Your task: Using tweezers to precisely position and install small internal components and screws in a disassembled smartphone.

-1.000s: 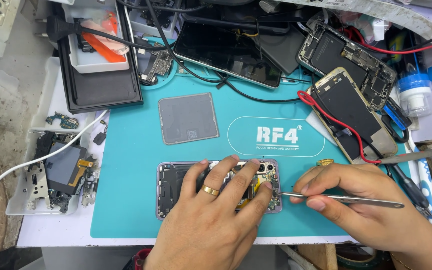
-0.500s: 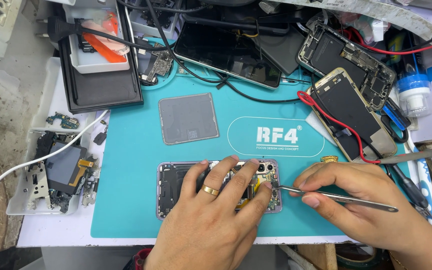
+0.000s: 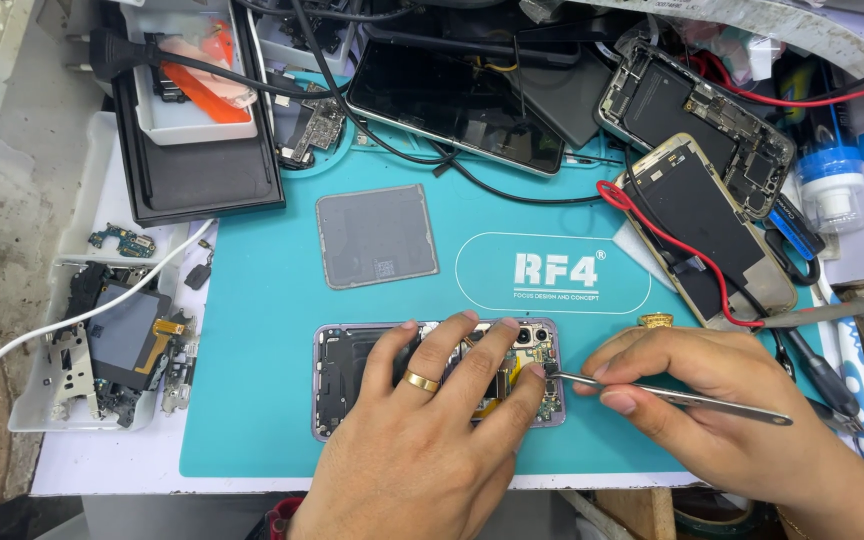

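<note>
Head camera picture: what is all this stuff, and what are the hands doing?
The camera sits on a person's head and looks down at their own two hands. The left hand, wearing a gold ring, presses down on an opened phone with its insides showing. The right hand holds thin metal tweezers, their tip at the phone's edge. Everything lies on a teal work mat. Farther back are a grey square plate, other opened phones with a red wire, and a tray of small parts on the left.

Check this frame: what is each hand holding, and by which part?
The right hand pinches metal tweezers around their middle, tip at the opened phone. The left hand holds nothing; it presses flat on the phone.
</note>
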